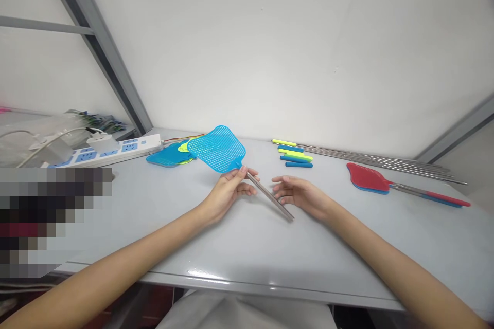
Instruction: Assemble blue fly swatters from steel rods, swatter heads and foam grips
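My left hand (230, 191) pinches a blue fly swatter (218, 149) at the neck, where its perforated head meets a metal rod (270, 196). The rod slants down to the right, and its lower end is bare metal. My right hand (299, 195) is just right of the rod, fingers apart and holding nothing. Behind my left hand lies a pile of blue and yellow swatter heads (170, 154). Beyond my right hand are several blue and yellow-green handle sleeves (295, 157).
Long metal rods (370, 157) lie along the wall at the back right. Red and blue fly swatters (368, 179) rest stacked at the right. A white power strip (127, 149) with plugs and cables is at the left. Grey frame posts (104, 51) border the table (247, 257).
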Demonstrator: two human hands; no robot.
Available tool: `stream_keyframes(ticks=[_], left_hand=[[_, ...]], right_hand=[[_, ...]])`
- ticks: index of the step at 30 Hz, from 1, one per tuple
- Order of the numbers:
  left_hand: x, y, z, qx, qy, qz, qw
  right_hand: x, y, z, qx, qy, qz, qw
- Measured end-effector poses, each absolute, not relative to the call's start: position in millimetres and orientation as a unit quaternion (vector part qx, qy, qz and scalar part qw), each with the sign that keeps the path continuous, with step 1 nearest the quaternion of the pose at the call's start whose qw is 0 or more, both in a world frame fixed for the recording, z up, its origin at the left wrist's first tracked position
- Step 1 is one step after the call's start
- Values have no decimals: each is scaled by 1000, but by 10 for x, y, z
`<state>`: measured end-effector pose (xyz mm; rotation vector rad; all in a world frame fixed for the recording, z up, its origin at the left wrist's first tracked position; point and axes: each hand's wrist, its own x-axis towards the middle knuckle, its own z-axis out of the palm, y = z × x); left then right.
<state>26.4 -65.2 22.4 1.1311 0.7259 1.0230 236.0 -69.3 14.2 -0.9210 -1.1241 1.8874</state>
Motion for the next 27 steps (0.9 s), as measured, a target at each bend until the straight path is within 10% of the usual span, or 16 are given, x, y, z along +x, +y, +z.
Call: stream_keyframes(ticks=[11,27], left_hand=[[209,-609,262,494,325,469,657],[208,-576,244,494,337,469,650]], right_hand=[[2900,-252,-54,-555,-409,506,518],[2984,-259,12,-628,-487,485,364]])
